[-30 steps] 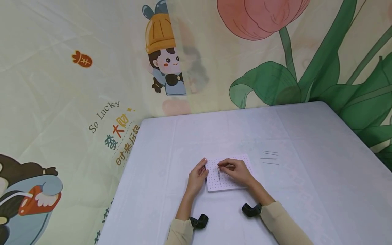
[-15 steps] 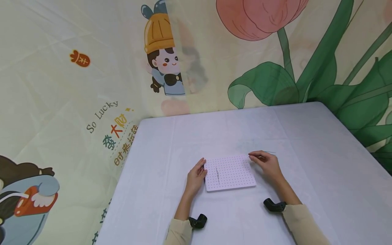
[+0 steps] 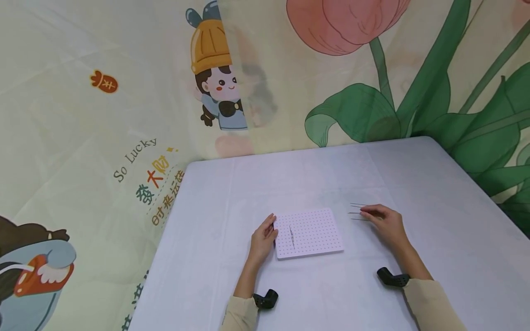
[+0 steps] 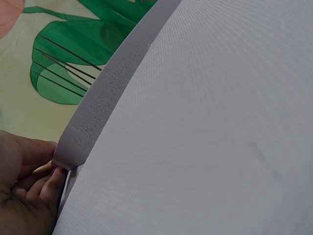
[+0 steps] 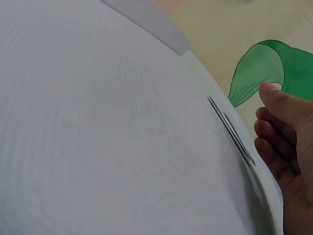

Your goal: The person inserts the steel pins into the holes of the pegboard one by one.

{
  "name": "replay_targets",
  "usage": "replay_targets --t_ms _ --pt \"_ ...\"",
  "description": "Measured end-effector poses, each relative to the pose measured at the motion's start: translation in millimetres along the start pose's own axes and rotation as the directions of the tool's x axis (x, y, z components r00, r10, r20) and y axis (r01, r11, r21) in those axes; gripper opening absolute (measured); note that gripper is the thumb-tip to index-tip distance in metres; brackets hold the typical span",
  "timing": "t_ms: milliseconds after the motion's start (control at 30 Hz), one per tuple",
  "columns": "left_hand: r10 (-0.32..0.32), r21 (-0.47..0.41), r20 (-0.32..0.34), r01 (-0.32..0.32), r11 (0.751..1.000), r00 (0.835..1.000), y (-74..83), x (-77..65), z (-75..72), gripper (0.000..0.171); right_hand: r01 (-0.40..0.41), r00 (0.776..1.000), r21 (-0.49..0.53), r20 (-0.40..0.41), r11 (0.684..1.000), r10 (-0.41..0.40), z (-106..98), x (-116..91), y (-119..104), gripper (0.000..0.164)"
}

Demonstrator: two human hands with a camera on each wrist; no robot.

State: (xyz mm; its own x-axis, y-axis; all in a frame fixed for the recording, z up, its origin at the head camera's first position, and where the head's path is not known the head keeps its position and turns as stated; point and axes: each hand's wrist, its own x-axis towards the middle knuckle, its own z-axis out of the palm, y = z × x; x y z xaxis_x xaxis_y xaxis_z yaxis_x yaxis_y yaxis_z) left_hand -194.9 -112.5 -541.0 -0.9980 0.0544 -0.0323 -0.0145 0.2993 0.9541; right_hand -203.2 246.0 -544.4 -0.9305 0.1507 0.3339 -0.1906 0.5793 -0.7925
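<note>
A white pegboard with rows of small holes lies on the table. My left hand holds its left edge; in the left wrist view the fingers grip the board's corner. Several thin dark rods stand up from holes near the board's left side, seen also as dark lines in the left wrist view. To the right of the board, more thin rods lie on the cloth. My right hand is over these, its fingers loosely bent, thumb apart from them, with nothing visible between.
A white cloth covers the table. Behind it hangs a printed backdrop with a flower and cartoon figures. Each wrist wears a black camera mount, one on the left and one on the right.
My right hand has left the rods standing in the board and moved right to the rods lying on the table. My left hand stays at the board's left edge.
</note>
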Motion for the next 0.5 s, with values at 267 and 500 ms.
replay_targets --t_ms 267,500 --pt "-0.002 -0.004 -0.002 0.002 1.000 1.000 -1.2 0.0 0.4 0.045 0.064 0.996 -0.131 0.067 0.989 -0.056 5.4 -0.7 6.0 0.013" --pt "-0.007 -0.010 -0.005 0.007 1.000 1.000 -1.6 0.5 0.9 0.045 0.093 0.994 -0.168 0.072 0.981 -0.082 7.4 -0.2 8.2 0.011"
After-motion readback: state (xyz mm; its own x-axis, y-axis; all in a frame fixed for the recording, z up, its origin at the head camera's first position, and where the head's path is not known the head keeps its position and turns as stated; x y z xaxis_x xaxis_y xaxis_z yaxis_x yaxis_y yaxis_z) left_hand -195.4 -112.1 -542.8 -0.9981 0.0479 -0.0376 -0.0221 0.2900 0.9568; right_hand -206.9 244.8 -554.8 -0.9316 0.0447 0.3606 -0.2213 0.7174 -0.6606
